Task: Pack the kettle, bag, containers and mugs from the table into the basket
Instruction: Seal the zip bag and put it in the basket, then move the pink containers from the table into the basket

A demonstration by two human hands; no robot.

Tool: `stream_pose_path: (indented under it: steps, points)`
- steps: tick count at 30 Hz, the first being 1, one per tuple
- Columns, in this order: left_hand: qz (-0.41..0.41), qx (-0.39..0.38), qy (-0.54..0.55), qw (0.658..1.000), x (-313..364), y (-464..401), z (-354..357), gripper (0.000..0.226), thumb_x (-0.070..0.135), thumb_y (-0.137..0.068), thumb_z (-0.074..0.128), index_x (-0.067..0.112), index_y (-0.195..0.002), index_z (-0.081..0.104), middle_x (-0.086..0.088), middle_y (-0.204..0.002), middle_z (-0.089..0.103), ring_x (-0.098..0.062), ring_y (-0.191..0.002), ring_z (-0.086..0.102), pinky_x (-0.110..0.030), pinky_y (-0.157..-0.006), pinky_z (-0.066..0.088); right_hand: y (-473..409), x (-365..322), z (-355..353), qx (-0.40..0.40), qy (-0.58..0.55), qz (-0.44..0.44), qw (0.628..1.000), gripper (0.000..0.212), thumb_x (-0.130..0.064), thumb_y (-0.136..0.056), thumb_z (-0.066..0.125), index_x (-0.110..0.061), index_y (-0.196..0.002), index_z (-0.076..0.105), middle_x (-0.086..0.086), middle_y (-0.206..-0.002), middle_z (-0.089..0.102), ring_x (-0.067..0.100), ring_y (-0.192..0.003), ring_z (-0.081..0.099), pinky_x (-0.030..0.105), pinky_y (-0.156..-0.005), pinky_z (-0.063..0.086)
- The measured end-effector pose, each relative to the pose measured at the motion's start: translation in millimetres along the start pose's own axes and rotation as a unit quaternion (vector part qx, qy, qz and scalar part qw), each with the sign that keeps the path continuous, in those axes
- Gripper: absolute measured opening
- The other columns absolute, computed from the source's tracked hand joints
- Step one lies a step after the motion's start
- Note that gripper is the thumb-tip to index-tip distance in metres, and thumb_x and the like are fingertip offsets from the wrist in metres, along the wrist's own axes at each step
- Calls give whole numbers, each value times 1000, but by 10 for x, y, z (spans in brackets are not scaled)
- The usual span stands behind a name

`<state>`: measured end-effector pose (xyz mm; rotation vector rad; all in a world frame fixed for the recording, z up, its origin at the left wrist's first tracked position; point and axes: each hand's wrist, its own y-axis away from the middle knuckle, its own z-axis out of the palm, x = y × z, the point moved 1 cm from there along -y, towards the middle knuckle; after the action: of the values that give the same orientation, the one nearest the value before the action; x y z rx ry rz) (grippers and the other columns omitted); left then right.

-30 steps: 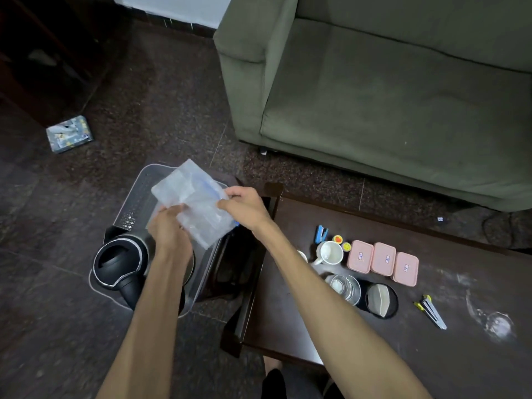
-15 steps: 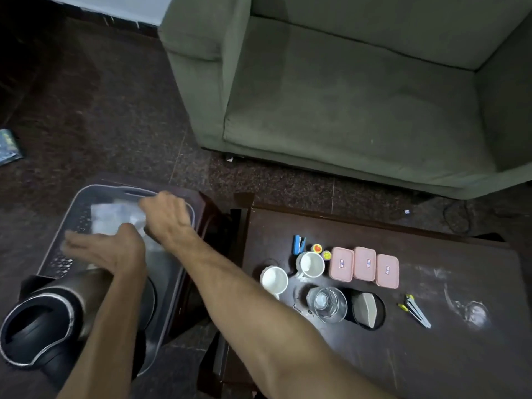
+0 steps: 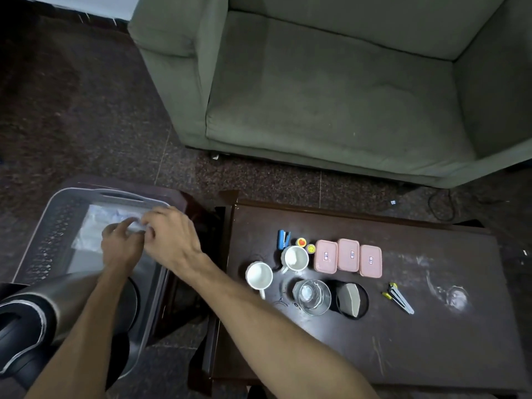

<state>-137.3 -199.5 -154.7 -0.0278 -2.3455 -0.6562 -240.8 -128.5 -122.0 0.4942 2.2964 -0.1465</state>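
Both hands meet over the grey basket (image 3: 37,243) at nine o'clock from the counter (image 3: 431,355), laying the clear plastic bag (image 3: 95,226) flat on its floor. The left hand (image 3: 121,249) and the right hand (image 3: 172,237) pinch the bag's near edge between fingertips, seemingly to smooth it so other things can stack on top. The steel kettle (image 3: 37,309) lies tipped in the basket at the six o'clock end, already packed. Not yet moved, two white mugs (image 3: 259,276), three pink containers (image 3: 348,256) and a glass (image 3: 312,296) cluster together on the counter, just beside a blue stapler (image 3: 283,239). A green sofa (image 3: 345,96) sits at twelve o'clock.
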Motion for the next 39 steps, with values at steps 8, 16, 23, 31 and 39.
stream_pose_path:
  steps: [8, 16, 23, 31, 39]
  points:
    - [64, 211, 52, 974, 146, 309, 163, 38, 11, -87, 56, 2, -121, 69, -15, -125, 60, -29, -115, 59, -36, -99, 46, 897, 599, -743, 179, -174, 159, 955, 19, -8, -84, 66, -17, -92, 81, -3, -88, 80, 12, -80, 73, 28, -79, 59]
    - [151, 140, 129, 970, 376, 1786, 1162, 22, -1, -77, 58, 13, -85, 72, -4, -84, 65, -22, -69, 61, -37, -69, 53, 2314, 1563, -1724, 293, -216, 375, 852, 19, 4, -84, 71, -12, -86, 80, 0, -80, 79, 7, -73, 69, 25, -76, 54]
    - [175, -88, -24, 980, 953, 2453, 2361, 15, 8, -81, 70, 18, -91, 75, 3, -85, 68, -24, -78, 66, -39, -73, 55, 2913, 2612, -2539, 306, -121, 507, 796, 17, -10, -85, 71, -20, -90, 82, 8, -89, 81, 27, -91, 75, 31, -86, 56]
    - [254, -191, -282, 905, 1618, 2304, 3509, 31, 26, -84, 71, 24, -115, 71, 0, -118, 68, -26, -116, 61, -33, -93, 48, 2827, 3547, -2723, 162, -66, 532, 828, 27, -15, -80, 74, -20, -106, 79, 5, -103, 81, 28, -108, 74, 33, -99, 52]
    - [310, -179, -440, 824, 1596, 2104, 3967, 63, 30, -78, 73, 19, -136, 53, -5, -134, 51, -27, -126, 48, -40, -105, 40, 2770, 3952, -2549, 47, -85, 502, 859, 68, -28, -70, 87, -24, -133, 62, 1, -118, 75, 24, -110, 71, 34, -97, 55]
